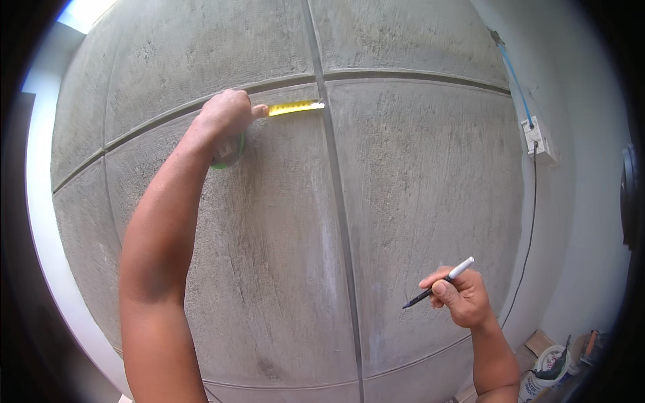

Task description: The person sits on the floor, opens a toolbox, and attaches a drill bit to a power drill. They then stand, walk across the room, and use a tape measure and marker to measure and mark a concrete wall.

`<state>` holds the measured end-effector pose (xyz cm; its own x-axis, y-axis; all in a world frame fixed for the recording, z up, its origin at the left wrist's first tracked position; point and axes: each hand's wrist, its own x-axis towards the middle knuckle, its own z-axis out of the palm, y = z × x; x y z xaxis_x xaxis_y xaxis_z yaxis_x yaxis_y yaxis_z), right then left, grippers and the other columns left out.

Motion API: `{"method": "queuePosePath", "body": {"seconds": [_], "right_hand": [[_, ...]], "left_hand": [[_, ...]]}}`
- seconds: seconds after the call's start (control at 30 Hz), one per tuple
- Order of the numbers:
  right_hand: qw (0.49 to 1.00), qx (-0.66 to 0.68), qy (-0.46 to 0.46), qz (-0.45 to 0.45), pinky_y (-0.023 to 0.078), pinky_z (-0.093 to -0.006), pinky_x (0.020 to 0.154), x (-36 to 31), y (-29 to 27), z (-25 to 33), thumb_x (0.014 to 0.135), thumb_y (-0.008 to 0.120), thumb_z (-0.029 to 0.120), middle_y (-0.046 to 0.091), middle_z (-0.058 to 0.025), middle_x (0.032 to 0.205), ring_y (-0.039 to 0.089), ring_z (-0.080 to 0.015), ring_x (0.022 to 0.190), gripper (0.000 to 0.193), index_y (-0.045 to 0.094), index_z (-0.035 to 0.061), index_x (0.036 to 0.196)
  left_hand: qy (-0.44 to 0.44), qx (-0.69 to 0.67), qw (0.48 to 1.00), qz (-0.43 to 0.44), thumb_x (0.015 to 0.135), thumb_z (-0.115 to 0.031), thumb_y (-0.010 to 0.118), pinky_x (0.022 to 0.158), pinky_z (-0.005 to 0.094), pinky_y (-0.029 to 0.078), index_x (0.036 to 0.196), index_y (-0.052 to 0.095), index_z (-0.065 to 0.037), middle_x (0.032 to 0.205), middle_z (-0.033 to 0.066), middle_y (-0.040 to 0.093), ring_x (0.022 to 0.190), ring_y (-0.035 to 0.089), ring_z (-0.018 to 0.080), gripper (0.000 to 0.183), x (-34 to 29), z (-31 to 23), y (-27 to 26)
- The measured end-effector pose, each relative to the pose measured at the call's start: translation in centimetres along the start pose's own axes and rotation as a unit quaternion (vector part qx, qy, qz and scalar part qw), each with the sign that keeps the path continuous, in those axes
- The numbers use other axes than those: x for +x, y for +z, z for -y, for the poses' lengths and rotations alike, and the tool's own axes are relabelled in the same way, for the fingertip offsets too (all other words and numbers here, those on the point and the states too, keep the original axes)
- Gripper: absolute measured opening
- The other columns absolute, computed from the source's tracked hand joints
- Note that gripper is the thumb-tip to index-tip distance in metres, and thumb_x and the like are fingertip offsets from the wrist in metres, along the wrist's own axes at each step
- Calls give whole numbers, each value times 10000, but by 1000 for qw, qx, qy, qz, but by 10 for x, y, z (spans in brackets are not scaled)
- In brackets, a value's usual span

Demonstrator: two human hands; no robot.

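My left hand point(228, 113) is raised to the grey textured wall point(269, 221) and closed round a tape measure. The yellow blade point(292, 107) sticks out to the right, just under the horizontal groove, its end at the vertical groove point(338, 195). Part of the tape's case point(228, 153), dark with a green edge, shows below the hand. Lower down on the right, my right hand point(462, 295) grips a black marker point(433, 289) with a white end, its dark tip pointing down and left. Whether that tip touches the wall I cannot tell.
On the right side wall sits a white electrical box point(539, 141) with a blue conduit point(515, 77) above and a dark cable point(531, 228) hanging below. A white bucket point(537, 383) holding tools stands at the lower right. A bright opening point(86, 13) is at the top left.
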<state>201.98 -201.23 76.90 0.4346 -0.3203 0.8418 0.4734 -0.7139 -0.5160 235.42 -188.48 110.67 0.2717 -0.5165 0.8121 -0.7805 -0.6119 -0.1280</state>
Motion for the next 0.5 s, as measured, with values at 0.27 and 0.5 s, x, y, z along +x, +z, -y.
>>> {"method": "queuePosePath", "body": {"seconds": [0.27,0.5], "right_hand": [[993,-3,-114,-39,514,-240,546,80,-9,3,1051,599,172,653,-39,712,614,-98,625,211,722,4,1081],[972,-110,-187,-87,477,-243,520,184,0,20,993,667,202,635,-28,701,596,-96,600,164,657,45,946]], "left_hand": [[-22,-11,1000,-14,993,-614,556,849,469,571,963,785,-14,932,211,746,942,734,311,643,-2,-2,6],[-23,-29,999,-28,989,-621,556,817,470,564,900,779,3,885,219,735,881,731,313,669,-1,2,9]]}}
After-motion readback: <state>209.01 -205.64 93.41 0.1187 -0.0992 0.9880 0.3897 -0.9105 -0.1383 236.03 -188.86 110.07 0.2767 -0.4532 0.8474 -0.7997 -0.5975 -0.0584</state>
